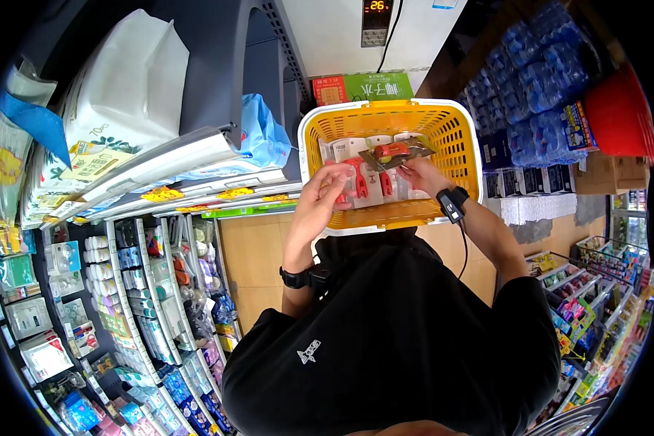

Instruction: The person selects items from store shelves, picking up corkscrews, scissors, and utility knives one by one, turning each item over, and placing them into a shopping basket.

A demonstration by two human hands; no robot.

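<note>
The right hand (424, 177) pinches a dark pack (394, 152), likely light, fairly stiff and slick, best held by its edge, over the basket (456, 145); the left hand (325, 190), loosely spread, is near red packs (386, 183) inside.

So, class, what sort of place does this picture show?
Most likely a shop: yellow price tags line the white-edged shelving, blue plastic-wrapped packs of bottles are stacked up, and there is a yellow plastic shopping basket with a white rim.
</note>
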